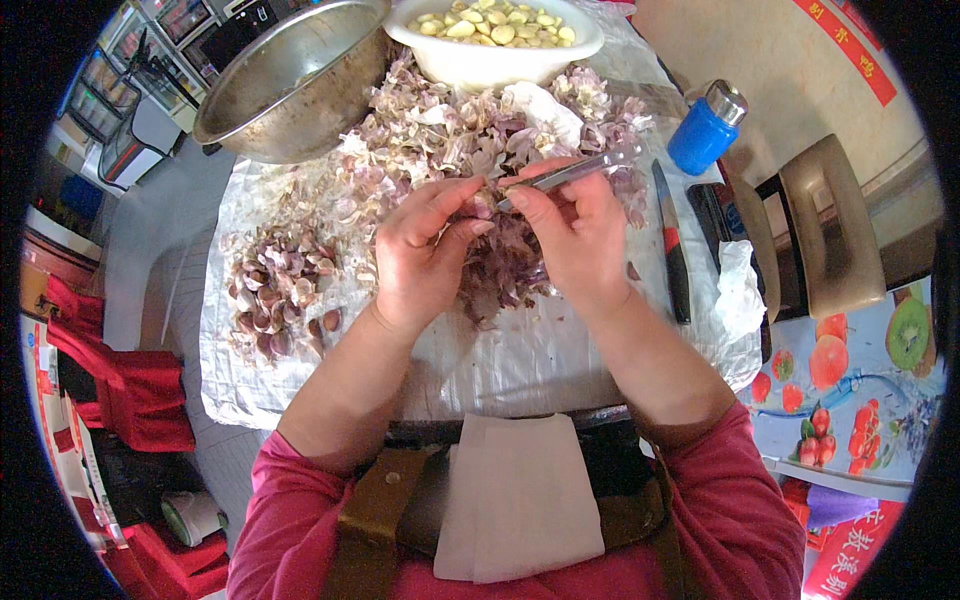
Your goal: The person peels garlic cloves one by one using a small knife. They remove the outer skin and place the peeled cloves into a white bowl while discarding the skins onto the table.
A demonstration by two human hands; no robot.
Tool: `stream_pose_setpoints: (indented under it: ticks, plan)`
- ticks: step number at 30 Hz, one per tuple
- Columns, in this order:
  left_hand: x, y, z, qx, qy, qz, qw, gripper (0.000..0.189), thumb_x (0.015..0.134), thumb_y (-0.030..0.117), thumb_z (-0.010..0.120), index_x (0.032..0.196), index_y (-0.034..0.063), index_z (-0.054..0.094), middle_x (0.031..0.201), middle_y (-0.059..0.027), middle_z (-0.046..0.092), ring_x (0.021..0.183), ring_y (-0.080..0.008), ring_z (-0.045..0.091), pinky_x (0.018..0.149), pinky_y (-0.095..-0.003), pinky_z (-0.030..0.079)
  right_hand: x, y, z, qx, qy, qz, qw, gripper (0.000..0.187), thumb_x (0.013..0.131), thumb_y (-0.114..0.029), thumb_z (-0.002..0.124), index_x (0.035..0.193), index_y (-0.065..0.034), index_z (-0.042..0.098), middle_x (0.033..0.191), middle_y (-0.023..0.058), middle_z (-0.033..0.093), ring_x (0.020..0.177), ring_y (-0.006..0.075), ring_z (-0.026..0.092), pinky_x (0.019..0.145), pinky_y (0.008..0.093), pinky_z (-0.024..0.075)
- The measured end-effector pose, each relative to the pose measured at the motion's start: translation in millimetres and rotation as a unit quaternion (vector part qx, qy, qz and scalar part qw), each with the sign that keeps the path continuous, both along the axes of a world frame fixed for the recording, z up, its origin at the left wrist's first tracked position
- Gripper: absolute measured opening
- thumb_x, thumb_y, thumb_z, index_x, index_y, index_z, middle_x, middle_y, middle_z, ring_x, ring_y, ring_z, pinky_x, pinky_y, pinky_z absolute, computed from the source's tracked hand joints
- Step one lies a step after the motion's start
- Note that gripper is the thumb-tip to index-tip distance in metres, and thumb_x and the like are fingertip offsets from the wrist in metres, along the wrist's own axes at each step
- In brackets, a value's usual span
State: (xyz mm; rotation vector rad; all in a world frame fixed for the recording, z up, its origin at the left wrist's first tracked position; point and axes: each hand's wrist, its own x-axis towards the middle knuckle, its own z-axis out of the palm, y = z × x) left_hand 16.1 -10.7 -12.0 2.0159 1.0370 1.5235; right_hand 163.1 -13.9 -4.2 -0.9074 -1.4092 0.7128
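Between the thumb and fingertips of my left hand (pixel 427 251) is a purplish garlic clove (pixel 478 206). My right hand (pixel 581 232) grips a slim metal tool (pixel 566 174), perhaps a small knife; its working end meets the clove, and fingers partly hide it. Both hands are close together above a heap of purple-white garlic skins (pixel 457 142). Unpeeled garlic cloves (pixel 277 292) lie in a loose pile left of my left hand. Beyond the skins, a white plastic bowl (pixel 491 64) holds many peeled cloves (pixel 487 24).
A large steel basin (pixel 300 90) tilts at the back left. Along the right lie a black-handled knife (pixel 670 247), a dark flat object (pixel 709 217) and crumpled tissue (pixel 741 289), near a blue bottle (pixel 705 131). Silvery sheeting (pixel 517 360) covers the table; a chair (pixel 832 225) stands right.
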Motion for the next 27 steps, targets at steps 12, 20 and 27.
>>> stream_pose_setpoints:
  ticks: [12,20,27]
  plan:
    - [4.7,1.1,7.2,0.004,0.031,-0.005,0.999,0.033,0.064,-0.003,0.063,0.096,0.0015,0.057,0.09,-0.0122,0.058,0.078,-0.0223,0.057,0.068,-0.028,0.046,-0.6,8.0,-1.0,0.027,0.021,-0.076,0.996,0.011,0.072,-0.008,0.063,0.075,-0.0021,0.055,0.055,0.0051,0.053,0.05,0.0079,0.051,0.045,0.0223,0.041]
    - [3.2,0.5,7.1,0.097,0.14,0.049,0.984,0.027,0.065,-0.004,0.062,0.091,0.0015,0.056,0.086,-0.0098,0.054,0.076,-0.0221,0.054,0.067,-0.0285,0.046,0.0,3.9,4.5,-0.019,0.105,-0.015,0.994,0.011,0.076,-0.008,0.06,0.076,0.0006,0.052,0.062,0.0056,0.055,0.052,0.0105,0.054,0.047,0.0231,0.0461]
    - [7.7,-3.1,2.9,-0.115,-0.212,-0.128,0.962,0.023,0.07,-0.007,0.059,0.093,-0.0021,0.056,0.09,-0.0092,0.055,0.081,-0.0147,0.053,0.07,-0.0235,0.043,7.8,8.5,6.0,-0.083,0.213,-0.02,0.973,0.013,0.078,-0.006,0.057,0.085,0.0011,0.049,0.07,0.0049,0.055,0.061,0.01,0.055,0.056,0.0224,0.0488]
